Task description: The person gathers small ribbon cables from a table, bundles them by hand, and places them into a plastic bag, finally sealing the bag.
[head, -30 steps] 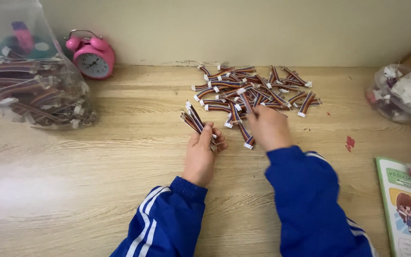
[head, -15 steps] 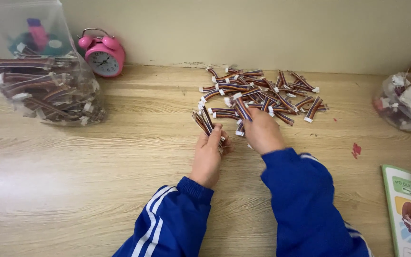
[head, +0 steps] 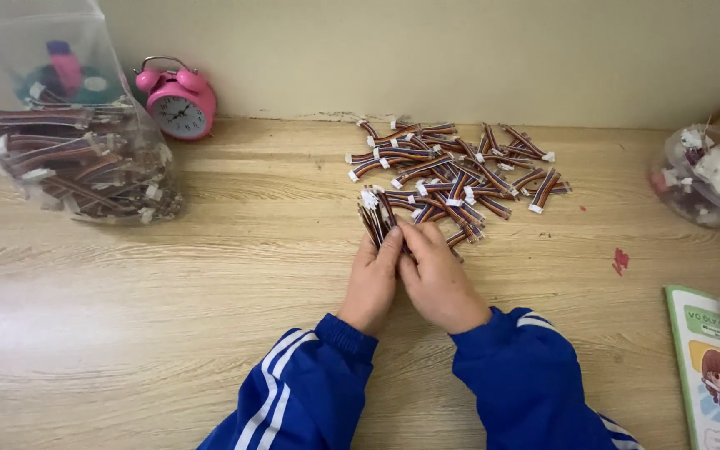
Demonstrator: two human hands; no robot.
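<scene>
We see the left hand (head: 370, 283) and right hand (head: 437, 282) together closing their grip on a small bundle of ribbon cables (head: 378, 215) near the loose cable pile (head: 456, 171) on the tabletop (head: 210, 275), most cables apparently still ungathered.

Bare table (head: 168, 333) left of hands; cable pile (head: 460, 171) ahead, bag (head: 68, 158), clock (head: 178, 104) far-left.
</scene>
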